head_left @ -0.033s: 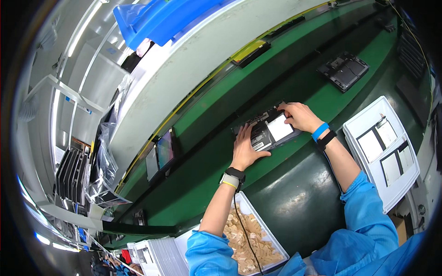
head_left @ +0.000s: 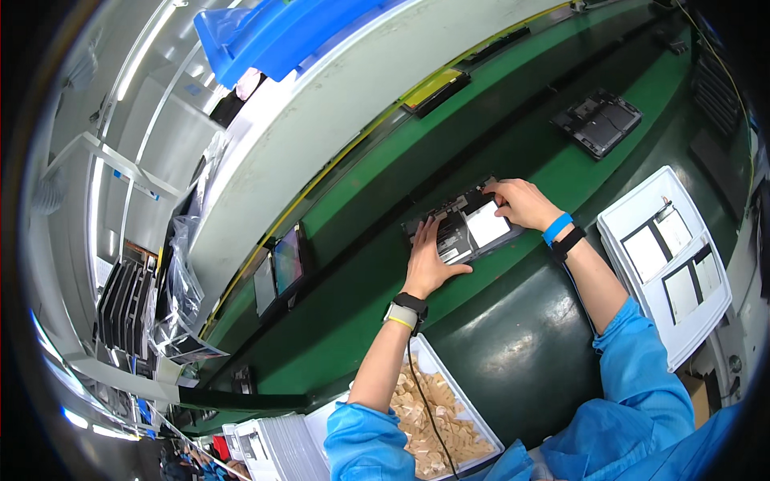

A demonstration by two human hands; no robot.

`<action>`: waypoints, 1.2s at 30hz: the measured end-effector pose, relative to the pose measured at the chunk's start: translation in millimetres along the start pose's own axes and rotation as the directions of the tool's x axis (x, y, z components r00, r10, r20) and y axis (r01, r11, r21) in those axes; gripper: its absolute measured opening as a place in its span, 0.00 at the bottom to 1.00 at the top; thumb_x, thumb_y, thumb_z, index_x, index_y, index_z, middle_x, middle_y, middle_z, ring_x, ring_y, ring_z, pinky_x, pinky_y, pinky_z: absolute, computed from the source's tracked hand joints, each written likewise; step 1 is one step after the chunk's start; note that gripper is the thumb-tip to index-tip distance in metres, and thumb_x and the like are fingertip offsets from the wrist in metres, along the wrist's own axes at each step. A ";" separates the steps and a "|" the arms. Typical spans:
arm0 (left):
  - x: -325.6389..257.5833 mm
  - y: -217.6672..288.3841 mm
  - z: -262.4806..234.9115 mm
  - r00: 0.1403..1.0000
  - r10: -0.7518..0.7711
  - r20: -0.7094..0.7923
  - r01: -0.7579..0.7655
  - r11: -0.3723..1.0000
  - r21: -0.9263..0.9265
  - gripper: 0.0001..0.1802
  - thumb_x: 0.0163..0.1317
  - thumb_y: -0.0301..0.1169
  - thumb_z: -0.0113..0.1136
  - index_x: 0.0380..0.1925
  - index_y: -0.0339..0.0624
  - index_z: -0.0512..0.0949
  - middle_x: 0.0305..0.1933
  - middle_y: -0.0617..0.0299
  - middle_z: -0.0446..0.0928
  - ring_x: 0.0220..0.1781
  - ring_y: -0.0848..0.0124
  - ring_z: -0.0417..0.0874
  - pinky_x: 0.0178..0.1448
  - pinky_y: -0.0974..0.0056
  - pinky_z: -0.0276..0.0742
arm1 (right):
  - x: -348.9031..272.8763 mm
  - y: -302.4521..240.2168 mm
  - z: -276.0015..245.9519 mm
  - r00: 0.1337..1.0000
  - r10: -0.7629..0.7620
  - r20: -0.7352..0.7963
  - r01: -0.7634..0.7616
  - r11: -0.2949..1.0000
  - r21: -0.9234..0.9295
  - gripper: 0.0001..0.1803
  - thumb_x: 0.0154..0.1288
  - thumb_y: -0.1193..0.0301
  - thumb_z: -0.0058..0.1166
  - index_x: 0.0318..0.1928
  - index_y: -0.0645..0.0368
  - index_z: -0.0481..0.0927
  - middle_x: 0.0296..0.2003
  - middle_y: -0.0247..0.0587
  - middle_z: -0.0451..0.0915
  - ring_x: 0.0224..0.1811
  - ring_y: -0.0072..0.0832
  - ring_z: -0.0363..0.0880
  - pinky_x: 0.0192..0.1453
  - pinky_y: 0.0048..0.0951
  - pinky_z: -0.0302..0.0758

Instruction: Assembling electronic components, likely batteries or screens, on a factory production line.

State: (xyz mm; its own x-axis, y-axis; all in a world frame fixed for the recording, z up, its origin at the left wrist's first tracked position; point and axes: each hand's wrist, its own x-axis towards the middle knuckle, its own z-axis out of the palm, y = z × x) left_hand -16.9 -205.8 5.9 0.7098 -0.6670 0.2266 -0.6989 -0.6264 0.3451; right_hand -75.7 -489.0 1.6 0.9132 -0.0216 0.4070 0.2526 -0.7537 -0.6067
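Note:
An opened dark electronic device (head_left: 454, 244), tablet- or laptop-like, lies on the green work surface with its inside facing up. A white rectangular panel (head_left: 486, 224) sits on its right part, beside black sections with printed labels. My left hand (head_left: 429, 260) rests on the left part of the device, fingers stretched and thumb spread out toward the near edge. At the far right corner, my right hand (head_left: 520, 202) has its fingers bent and pinched together, with the thumb by the white panel. What those fingertips hold, if anything, is too small to make out.
A white tray (head_left: 605, 232) with white-and-black flat parts stands at right. Below my left forearm is a bin (head_left: 499, 441) of small beige pieces, crossed by a dark cord (head_left: 429, 401). Another opened device (head_left: 597, 122) lies far right; a screen unit (head_left: 287, 260) lies left.

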 end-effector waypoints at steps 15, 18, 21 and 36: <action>-0.2 -9.4 -1.3 0.988 -0.116 0.104 0.113 0.993 0.036 0.67 0.31 0.46 0.91 0.74 0.34 0.66 0.74 0.40 0.70 0.77 0.44 0.70 0.80 0.48 0.69 | -6.1 7.2 14.2 0.987 -0.114 0.109 0.114 0.993 0.008 0.46 0.44 0.66 0.82 0.66 0.62 0.77 0.64 0.53 0.76 0.71 0.51 0.71 0.75 0.44 0.71; 1.4 -9.0 -6.5 0.981 -0.138 0.138 0.131 0.990 0.058 0.67 0.30 0.46 0.91 0.73 0.33 0.67 0.73 0.42 0.71 0.76 0.45 0.71 0.79 0.48 0.70 | -13.2 8.4 20.7 0.968 -0.187 0.169 0.198 0.979 -0.048 0.60 0.33 0.60 0.87 0.70 0.63 0.70 0.70 0.59 0.68 0.76 0.56 0.62 0.80 0.48 0.66; 2.5 -7.5 -4.7 0.985 -0.115 0.129 0.105 0.991 0.084 0.68 0.29 0.46 0.92 0.73 0.34 0.67 0.71 0.43 0.71 0.74 0.46 0.72 0.78 0.48 0.71 | -9.1 10.3 20.0 0.957 -0.199 0.211 0.230 0.964 -0.132 0.66 0.28 0.57 0.88 0.71 0.64 0.68 0.71 0.63 0.66 0.77 0.59 0.60 0.82 0.50 0.64; -27.8 -37.9 31.0 0.966 -0.114 0.234 0.053 0.966 0.254 0.63 0.65 0.71 0.58 0.83 0.34 0.51 0.87 0.34 0.44 0.89 0.40 0.43 0.89 0.43 0.43 | -23.1 -39.4 64.6 0.925 -0.241 0.294 0.350 0.843 -0.409 0.61 0.57 0.32 0.62 0.78 0.67 0.64 0.79 0.68 0.57 0.84 0.58 0.51 0.86 0.55 0.50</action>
State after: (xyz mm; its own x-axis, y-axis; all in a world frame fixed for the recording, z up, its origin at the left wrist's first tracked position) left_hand -12.8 -176.0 -41.7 0.7444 -0.6669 -0.0336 -0.6601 -0.7425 0.1142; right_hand -86.1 -416.4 -28.0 0.8777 0.3551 0.3218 0.4016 -0.9114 -0.0898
